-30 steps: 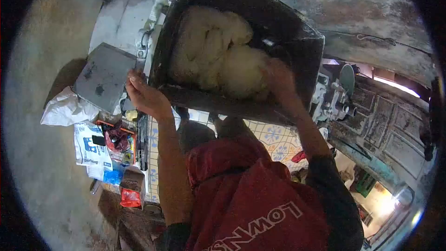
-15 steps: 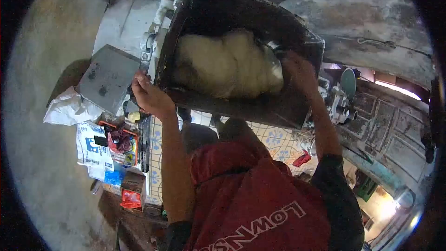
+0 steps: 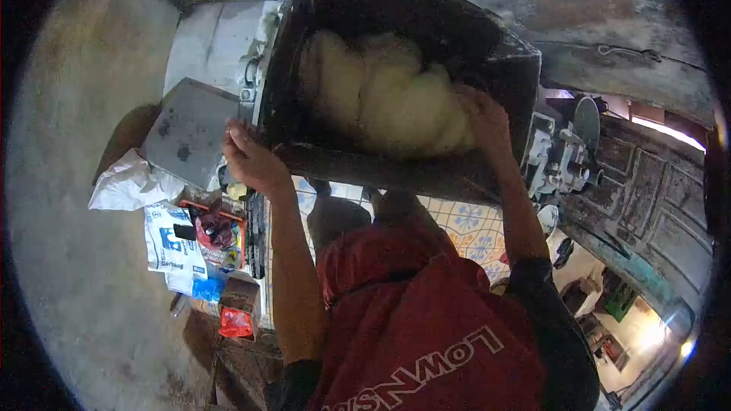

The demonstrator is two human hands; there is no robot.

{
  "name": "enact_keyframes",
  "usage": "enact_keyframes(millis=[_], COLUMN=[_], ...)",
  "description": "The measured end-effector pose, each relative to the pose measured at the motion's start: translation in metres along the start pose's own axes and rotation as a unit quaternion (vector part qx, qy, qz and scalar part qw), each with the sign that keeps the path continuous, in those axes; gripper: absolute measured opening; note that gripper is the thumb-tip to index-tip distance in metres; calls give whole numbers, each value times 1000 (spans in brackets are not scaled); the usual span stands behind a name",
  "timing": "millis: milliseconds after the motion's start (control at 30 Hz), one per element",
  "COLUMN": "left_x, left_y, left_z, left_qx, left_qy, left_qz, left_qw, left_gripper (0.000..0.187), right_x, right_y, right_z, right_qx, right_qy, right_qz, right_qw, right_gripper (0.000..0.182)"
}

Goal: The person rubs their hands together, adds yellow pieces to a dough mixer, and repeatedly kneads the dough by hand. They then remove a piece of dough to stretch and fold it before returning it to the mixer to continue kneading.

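From the far left, mind the grey slab (image 3: 190,133), flat, hard-edged and dark-stained. Next, rest the left hand (image 3: 257,167) lightly just beside the near left corner of the box (image 3: 358,171), with fingers loosely curled around nothing visible; impossible to make out whether touching the rim. Inside the box, find the dough (image 3: 381,99) nearer the near edge than the far one: pale, soft-looking, bulging in rounded lobes, blurred in outline. Probably best to handle with broad, even pressure, and to avoid tearing. At the right end of the dough, work the right hand (image 3: 487,114) with fingers bent against the lump; too blurred to say whether pinching or merely pressing. Better to spare knuckles from the dark, scuffed right wall. Beyond the right edge, note the machine (image 3: 563,167), pale and knobbly.
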State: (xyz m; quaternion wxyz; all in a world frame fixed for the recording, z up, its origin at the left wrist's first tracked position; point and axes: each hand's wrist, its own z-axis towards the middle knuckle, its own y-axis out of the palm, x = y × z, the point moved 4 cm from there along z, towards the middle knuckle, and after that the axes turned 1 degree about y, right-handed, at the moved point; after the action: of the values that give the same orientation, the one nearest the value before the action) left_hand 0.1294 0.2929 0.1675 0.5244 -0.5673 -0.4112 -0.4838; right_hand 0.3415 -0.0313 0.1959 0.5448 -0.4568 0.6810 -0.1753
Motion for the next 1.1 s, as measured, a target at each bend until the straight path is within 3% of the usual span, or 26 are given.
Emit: enact_keyframes(millis=[100,200,300,400,700,800,900,1000,1100], left_x=[-1,2,1,-2,0,4,1,7,4], left_y=[-1,-2,-1,-1,0,2,1,2,3], left_z=[0,0,1,1,3,2,3,1,1], left_qx=[-6,-1,-6,2,4,5,1,-3,2], left_qy=[69,55,3,16,2,-17,-11,-18,-34], left_qz=[2,38,16,-4,-16,-28,-29,-28,-53], left_qw=[998,998,1000,1000,1000,999,1000,999,998], left_gripper=[32,31,29,32,30,26,25,26,27], right_x=[-2,-14,-33,-24,-35,-40,-62,-52,-79], right_y=[17,37,46,56,51,61,69,104,161], right_z=[7,12,11,20,23,30,24,34,50], right_qx=[-9,-20,-63,-32,-49,-72,-65,10,-64], right_qy=[-61,-112,-105,-145,-81,-64,-143,-317,-229], right_qz=[-9,-14,-10,-56,-45,-102,-84,-167,-256], right_qw=[998,993,992,987,994,990,984,934,937], right_gripper=[42,40,41,43,50,49,51,62,75])
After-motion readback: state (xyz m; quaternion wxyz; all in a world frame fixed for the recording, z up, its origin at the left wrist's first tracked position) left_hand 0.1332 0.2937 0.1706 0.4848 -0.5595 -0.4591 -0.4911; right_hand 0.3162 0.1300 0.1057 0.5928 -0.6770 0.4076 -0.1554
